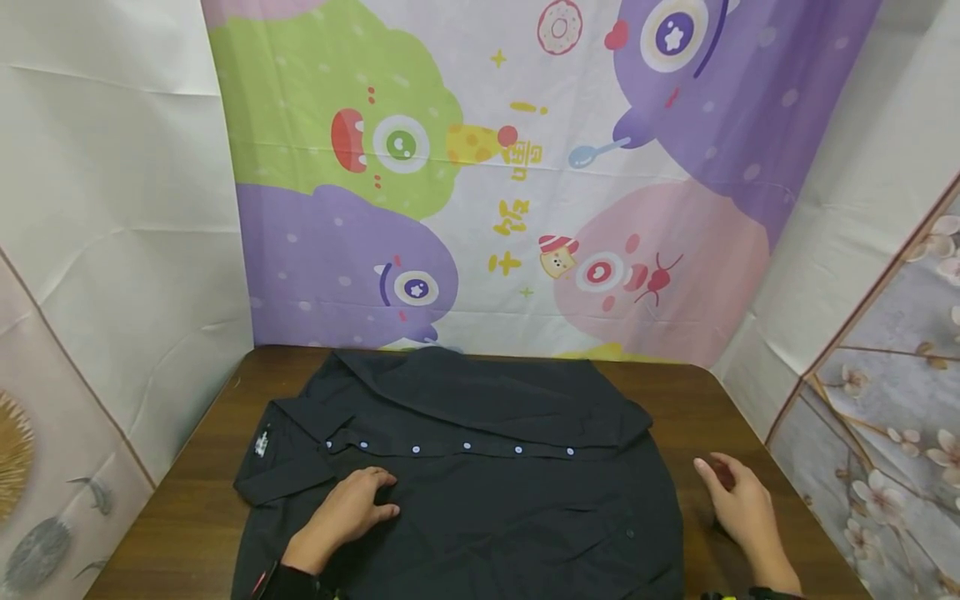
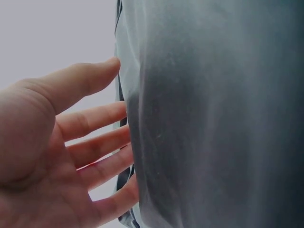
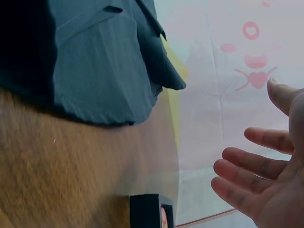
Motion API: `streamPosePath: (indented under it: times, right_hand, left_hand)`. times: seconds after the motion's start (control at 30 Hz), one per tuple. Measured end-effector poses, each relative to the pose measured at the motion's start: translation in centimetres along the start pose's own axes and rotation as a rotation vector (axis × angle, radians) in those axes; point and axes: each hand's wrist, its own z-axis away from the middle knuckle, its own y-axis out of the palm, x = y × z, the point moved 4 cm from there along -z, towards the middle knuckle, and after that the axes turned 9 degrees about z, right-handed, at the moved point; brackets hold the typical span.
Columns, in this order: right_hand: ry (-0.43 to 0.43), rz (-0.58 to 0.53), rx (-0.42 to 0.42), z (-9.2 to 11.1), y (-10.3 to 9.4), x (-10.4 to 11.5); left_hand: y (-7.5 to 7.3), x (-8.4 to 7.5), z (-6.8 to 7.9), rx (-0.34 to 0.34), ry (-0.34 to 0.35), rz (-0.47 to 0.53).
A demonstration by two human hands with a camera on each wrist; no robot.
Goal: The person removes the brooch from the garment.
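A black button-up shirt [image 1: 450, 500] is spread over the table, its collar [image 1: 288, 454] at the left and a row of light buttons along the middle. My left hand [image 1: 348, 508] hovers over the front near the collar, fingers spread and slightly bent. In the left wrist view, the fingertips of that hand [image 2: 71, 147] overlap the dark cloth [image 2: 199, 118] at its edge. Past the shirt's hem, my right hand [image 1: 746, 508] is held over the wood with nothing gripped. The right wrist view has the right hand [image 3: 270, 175] with loose, extended fingers, apart from the hem [image 3: 109, 116].
Brown tabletop [image 1: 682, 392] shows around the shirt. A small black boxy object [image 3: 145, 211] appears low in the right wrist view. Behind the table hangs a cartoon-print cloth [image 1: 495, 208], with white sheeting [image 1: 127, 167] at the sides.
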Motion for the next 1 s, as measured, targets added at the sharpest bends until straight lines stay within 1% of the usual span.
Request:
streamPosePath:
  times: [0.23,0.47,0.8,1.0]
  right_hand:
    - [-0.011,-0.027,-0.038,0.0,0.3,0.7]
    - [-0.021,-0.060,-0.071,-0.2,0.3,2.0]
    - [-0.091,-0.070,-0.102,-0.2,0.1,4.0]
    - [-0.098,-0.084,-0.118,-0.5,0.4,4.7]
  left_hand:
    - [-0.2,0.4,0.1,-0.013,-0.004,0.060]
    - [-0.1,0.5,-0.1,-0.010,-0.010,0.047]
    - [-0.1,0.4,0.0,-0.026,0.004,0.042]
    - [-0.2,0.4,-0.1,-0.027,0.005,0.051]
